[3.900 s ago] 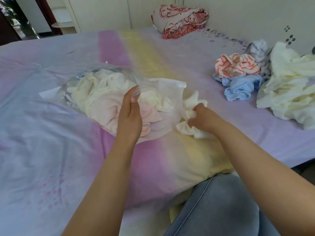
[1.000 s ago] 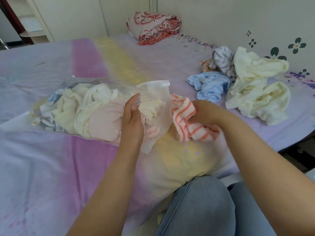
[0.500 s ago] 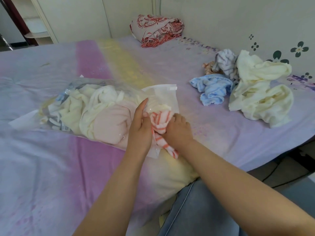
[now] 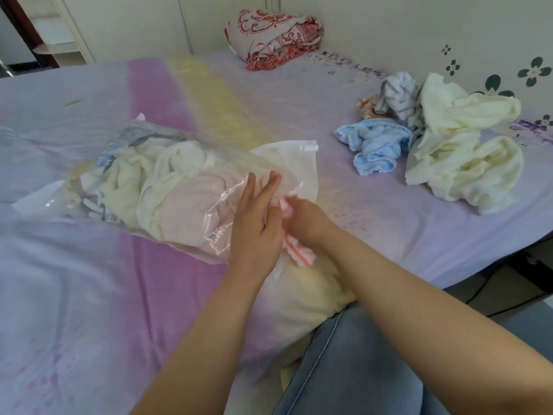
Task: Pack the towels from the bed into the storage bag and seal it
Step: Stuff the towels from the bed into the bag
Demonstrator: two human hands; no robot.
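The left hand (image 4: 254,223) is lying flat on the near end of the bag (image 4: 167,187), fingers straight and splayed, not clenched on anything — it is pressing the clear plastic down beside the mouth. The right hand (image 4: 302,217) is reaching in from the right, wrist low, fingers curled around a pink-striped towel (image 4: 294,251) and gripping it right at the bag's opening; part of the towel is hanging out below the hand, and motion blur is hiding how far in the rest sits. The bag is lying on its side across the bed (image 4: 89,295), bulging with cream and pink towels, its white mouth flap standing open toward the right. Right of the mouth the sheet is lying bare up to the loose towels — a blue towel (image 4: 374,148), a cream towel (image 4: 466,151) and a grey one (image 4: 401,100) near the wall. The bed's near edge is running just beside the person's knee (image 4: 359,369).
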